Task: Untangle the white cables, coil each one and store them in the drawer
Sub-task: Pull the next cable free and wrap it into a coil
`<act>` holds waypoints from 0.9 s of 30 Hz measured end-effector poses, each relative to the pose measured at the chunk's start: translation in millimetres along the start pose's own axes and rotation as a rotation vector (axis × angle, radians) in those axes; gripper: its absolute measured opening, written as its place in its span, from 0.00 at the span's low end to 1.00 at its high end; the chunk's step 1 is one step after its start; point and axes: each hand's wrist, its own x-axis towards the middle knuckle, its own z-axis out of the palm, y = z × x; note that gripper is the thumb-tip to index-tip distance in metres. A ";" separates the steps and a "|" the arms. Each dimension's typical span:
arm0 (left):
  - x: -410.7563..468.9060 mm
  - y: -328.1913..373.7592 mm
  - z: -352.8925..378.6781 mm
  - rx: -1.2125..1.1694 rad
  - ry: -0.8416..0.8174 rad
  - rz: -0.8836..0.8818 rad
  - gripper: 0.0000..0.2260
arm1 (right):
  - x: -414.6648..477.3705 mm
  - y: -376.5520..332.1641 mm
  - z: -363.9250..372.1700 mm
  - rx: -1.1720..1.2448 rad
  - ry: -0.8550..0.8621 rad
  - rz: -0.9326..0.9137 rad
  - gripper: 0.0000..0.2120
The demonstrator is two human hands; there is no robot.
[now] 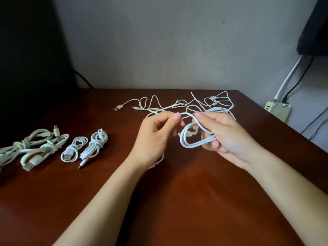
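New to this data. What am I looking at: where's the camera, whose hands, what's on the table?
No robot here: a single camera worn on a person's head looks down at their bare hands. The right hand grips loops of a half-coiled white cable; the left hand pinches its loose run. On the wooden table, coiled cables lie at the left, and a tangle of white cables sits behind the hands. No drawer is in view.
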 end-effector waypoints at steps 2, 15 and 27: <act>-1.8 -1.0 5.2 -0.026 0.014 -0.013 0.12 | -3.0 -1.5 4.9 0.024 -0.029 -0.003 0.13; -2.9 0.2 6.4 0.104 0.185 0.061 0.11 | 5.3 5.0 -1.8 -0.414 0.248 -0.135 0.14; -3.7 1.5 6.1 0.044 -0.033 0.006 0.10 | -0.5 0.5 4.6 -0.112 0.043 -0.255 0.12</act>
